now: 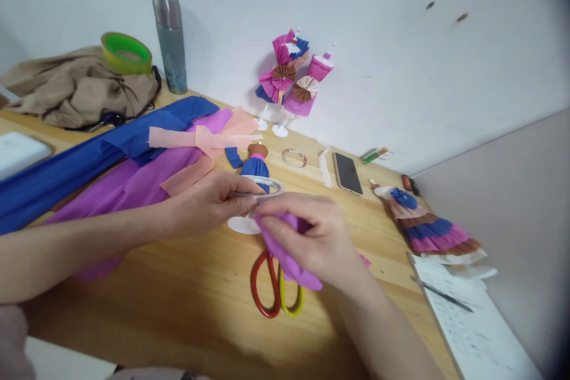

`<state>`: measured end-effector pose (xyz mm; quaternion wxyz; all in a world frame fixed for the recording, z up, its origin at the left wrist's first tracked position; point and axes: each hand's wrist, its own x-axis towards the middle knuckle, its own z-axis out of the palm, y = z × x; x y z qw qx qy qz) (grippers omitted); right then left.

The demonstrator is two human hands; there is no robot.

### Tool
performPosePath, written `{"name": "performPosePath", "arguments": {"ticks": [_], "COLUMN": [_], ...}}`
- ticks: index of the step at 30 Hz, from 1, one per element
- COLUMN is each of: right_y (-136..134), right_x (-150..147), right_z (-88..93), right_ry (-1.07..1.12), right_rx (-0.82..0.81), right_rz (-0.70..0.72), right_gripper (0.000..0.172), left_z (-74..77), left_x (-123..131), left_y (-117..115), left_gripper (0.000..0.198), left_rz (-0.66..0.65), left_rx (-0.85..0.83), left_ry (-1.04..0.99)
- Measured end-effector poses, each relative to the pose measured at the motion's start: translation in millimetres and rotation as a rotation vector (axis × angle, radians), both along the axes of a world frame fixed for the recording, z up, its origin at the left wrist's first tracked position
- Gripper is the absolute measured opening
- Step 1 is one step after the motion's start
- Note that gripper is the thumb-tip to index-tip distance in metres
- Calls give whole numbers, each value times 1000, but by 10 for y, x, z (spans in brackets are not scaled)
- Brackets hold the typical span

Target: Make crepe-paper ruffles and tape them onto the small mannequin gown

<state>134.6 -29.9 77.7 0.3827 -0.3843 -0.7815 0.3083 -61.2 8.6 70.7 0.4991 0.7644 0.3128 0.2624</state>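
My left hand point(214, 200) is closed on a thin roll of tape point(276, 188), tilted nearly flat. Right beside it, my right hand point(307, 231) pinches with thumb and forefinger near the roll's lower edge. A crumpled piece of purple crepe paper point(296, 258) hangs from that right hand. Just behind the roll stands a miniature dress form point(256, 164) with a brown top and blue skirt, partly hidden by the roll and my fingers. Its white base point(244, 225) shows below. Scissors point(265, 297) with red and yellow handles lie under the purple paper, their blades hidden.
Blue point(89, 154), purple point(133, 184) and peach crepe paper point(209, 139) lie at left. Two decorated dress forms point(285, 74) stand by the wall. A phone point(347, 173), bracelet point(294, 158), layered paper dress point(431, 225), and pen point(445, 295) are right; a bottle point(171, 47) stands back left.
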Motion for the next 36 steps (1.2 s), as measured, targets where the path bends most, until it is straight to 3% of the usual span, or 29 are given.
{"name": "performPosePath", "arguments": {"ticks": [3, 11, 18, 28, 36], "right_y": [-60, 19, 59, 48, 55], "right_x": [6, 66, 18, 13, -19], "right_z": [53, 118, 13, -25, -40], "right_ry": [-76, 79, 87, 57, 9], "right_rx": [68, -87, -98, -23, 17], "right_rz": [93, -196, -217, -251, -282], "right_gripper": [14, 11, 15, 14, 15], "left_z": [-3, 8, -38, -116, -90], "left_x": [7, 9, 18, 3, 17], "left_y": [10, -23, -33, -22, -50], "left_gripper": [26, 24, 24, 21, 20], "left_rz": [13, 68, 96, 105, 119], "left_rx": [4, -38, 17, 271, 284], "left_ry": [-23, -50, -74, -41, -53]}}
